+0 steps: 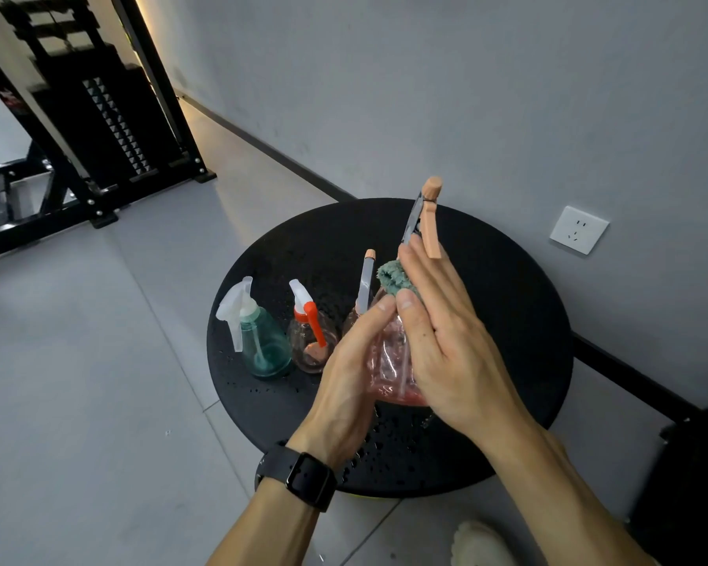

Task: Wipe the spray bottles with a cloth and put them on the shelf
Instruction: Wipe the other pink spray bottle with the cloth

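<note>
My left hand grips a clear pink spray bottle above the round black table. Its peach trigger head points up and away. My right hand lies flat against the bottle's right side, fingers straight, thumb pinching a green cloth near the neck. Three more bottles stand on the table's left part: a teal one with a white trigger, a clear one with an orange trigger, and one with a peach-tipped nozzle, mostly hidden behind my left hand.
Water droplets speckle the table top. A black metal rack stands on the floor at upper left. A white wall socket sits on the grey wall at right. A pale shoe shows at the bottom, and a dark object at far right.
</note>
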`<action>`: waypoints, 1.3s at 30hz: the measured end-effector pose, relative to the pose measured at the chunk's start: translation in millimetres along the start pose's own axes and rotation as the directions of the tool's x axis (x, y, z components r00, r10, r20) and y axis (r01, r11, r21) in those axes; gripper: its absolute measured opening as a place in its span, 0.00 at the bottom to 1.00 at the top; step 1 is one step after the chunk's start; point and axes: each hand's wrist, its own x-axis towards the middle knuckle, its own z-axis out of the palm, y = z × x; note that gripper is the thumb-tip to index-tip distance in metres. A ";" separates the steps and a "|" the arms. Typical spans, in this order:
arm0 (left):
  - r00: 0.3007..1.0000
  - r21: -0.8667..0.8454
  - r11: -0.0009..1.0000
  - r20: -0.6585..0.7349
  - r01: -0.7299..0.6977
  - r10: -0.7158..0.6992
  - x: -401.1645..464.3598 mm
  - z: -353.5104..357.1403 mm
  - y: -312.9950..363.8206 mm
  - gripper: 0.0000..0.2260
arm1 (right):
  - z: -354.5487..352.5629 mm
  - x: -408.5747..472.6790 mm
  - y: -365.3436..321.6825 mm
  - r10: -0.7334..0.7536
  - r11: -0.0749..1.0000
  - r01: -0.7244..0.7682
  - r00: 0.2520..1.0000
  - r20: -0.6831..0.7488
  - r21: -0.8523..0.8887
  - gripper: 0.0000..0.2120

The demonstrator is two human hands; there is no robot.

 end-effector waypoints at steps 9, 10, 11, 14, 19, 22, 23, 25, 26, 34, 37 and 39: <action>0.965 -0.269 0.956 -0.257 -0.114 0.042 8.0 -4.2 0.8 0.34 | 12.3 -6.6 -6.1 -0.029 0.998 0.030 0.999 -0.018 0.058 0.26; 0.965 -0.279 0.953 -0.258 -0.122 0.048 9.2 -4.9 0.8 0.32 | 12.8 -7.3 -6.6 -0.031 0.998 0.032 0.999 -0.019 0.056 0.27; 0.966 -0.287 0.950 -0.252 -0.126 0.052 10.5 -5.7 0.7 0.33 | 13.5 -7.5 -6.9 -0.033 0.998 0.034 0.999 -0.018 0.053 0.27; 0.974 -0.306 0.943 -0.217 -0.131 0.064 11.0 -6.5 0.0 0.34 | 13.5 -7.4 -6.1 -0.045 0.998 0.046 0.999 -0.028 0.034 0.27; 0.987 -0.207 0.970 -0.123 -0.130 0.106 11.4 -5.9 -5.9 0.19 | 8.8 -5.6 -3.0 -0.068 0.998 0.068 0.997 -0.047 -0.002 0.26; 0.994 -0.148 0.985 -0.074 -0.086 0.076 9.4 -5.0 -7.0 0.16 | 5.9 -2.3 -1.2 -0.075 0.996 0.072 0.995 -0.059 -0.046 0.26; 0.997 -0.131 0.989 -0.056 -0.065 0.058 8.7 -4.1 -7.2 0.17 | 5.0 -1.0 -0.8 -0.069 0.997 0.066 0.996 -0.061 -0.051 0.25; 0.999 -0.103 0.994 -0.019 -0.032 0.030 7.6 -3.2 -8.8 0.19 | 3.5 0.3 0.1 -0.058 0.997 0.055 0.997 -0.059 -0.048 0.26; 1.000 -0.096 0.995 -0.008 -0.021 0.020 7.3 -2.5 -9.4 0.20 | 2.9 0.7 0.5 -0.050 0.998 0.048 0.997 -0.057 -0.043 0.26; 0.999 -0.023 0.999 -0.011 -0.040 0.040 3.0 3.0 -4.0 0.15 | -0.7 0.2 0.7 0.031 1.000 -0.031 0.999 -0.011 0.003 0.24; 0.995 -0.042 0.998 -0.083 -0.052 0.048 5.0 -0.1 -3.0 0.20 | 2.5 -2.5 -2.7 0.019 1.000 -0.019 1.000 -0.011 0.021 0.24; 0.987 -0.069 0.996 -0.155 -0.059 0.048 7.1 -1.5 -1.3 0.27 | 4.8 -3.9 -4.6 0.005 1.000 -0.004 1.000 -0.012 0.029 0.24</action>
